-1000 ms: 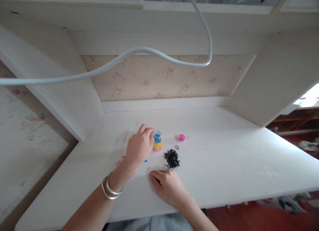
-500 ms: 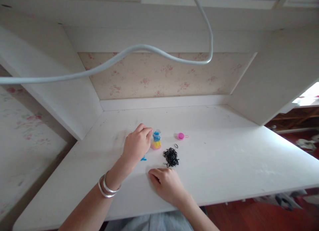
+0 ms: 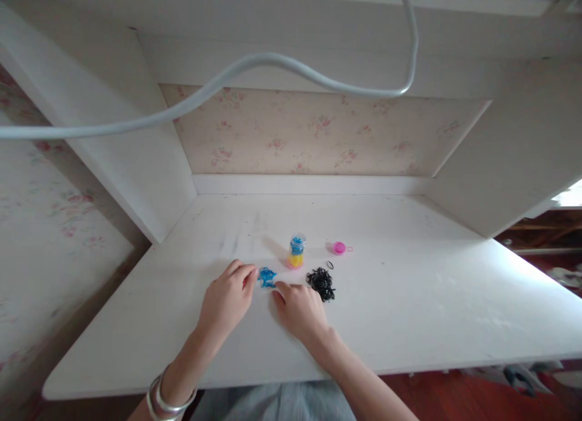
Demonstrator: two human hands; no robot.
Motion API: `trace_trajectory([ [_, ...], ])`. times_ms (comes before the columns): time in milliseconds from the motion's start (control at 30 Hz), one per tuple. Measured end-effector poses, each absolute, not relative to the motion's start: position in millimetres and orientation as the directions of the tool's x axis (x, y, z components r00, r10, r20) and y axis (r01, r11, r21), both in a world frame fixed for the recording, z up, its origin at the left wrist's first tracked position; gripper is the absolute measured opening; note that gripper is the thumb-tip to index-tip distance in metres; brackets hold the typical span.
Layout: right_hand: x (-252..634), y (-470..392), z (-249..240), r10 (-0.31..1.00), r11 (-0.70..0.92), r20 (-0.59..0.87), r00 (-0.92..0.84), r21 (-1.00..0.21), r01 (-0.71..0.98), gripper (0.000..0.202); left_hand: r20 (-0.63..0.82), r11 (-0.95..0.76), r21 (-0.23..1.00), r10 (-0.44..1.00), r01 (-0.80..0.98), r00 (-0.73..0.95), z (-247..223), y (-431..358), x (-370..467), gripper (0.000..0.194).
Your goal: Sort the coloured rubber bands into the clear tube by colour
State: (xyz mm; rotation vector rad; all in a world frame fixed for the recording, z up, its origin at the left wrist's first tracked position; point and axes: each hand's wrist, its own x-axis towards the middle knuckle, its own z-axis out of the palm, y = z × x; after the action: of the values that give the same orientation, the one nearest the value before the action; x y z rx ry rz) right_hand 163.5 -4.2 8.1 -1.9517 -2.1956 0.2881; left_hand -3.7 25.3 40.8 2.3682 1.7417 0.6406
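White desk (image 3: 400,312): supports all loose items. Left hand (image 3: 228,295) and right hand (image 3: 301,309): apart, fingers bent; grip cannot be determined. Clear jar (image 3: 297,249): upright, beyond both hands. Black bands (image 3: 321,283): heaped beside the right hand. Blue bands (image 3: 267,277): piled between the two hands' fingertips.

The clear jar (image 3: 296,251) shows blue at the top, yellow in the middle and pink at its base. In front of the jar, to its left, the small loops (image 3: 267,277) are bright blue; to its front right, the heap of loops (image 3: 321,284) is black. Right of the jar, the cap (image 3: 339,248) is hot pink. The tabletop (image 3: 409,312) beneath the jar is white; the wallpaper (image 3: 295,130) behind it, beige with pinkish-red flowers.
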Motion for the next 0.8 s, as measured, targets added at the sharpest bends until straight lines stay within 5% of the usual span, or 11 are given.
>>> trace_trajectory([
  [600,188,2,22,0.991,0.134,0.030,-0.131,-0.287,0.949,0.029,0.127,-0.287,0.123,0.954,0.950,0.272,11,12,10,0.028],
  [800,200,2,37,0.983,0.170,0.132,-0.124,-0.428,0.888,0.032,0.151,-0.289,0.061,0.949,0.955,0.278,10,13,10,0.030],
])
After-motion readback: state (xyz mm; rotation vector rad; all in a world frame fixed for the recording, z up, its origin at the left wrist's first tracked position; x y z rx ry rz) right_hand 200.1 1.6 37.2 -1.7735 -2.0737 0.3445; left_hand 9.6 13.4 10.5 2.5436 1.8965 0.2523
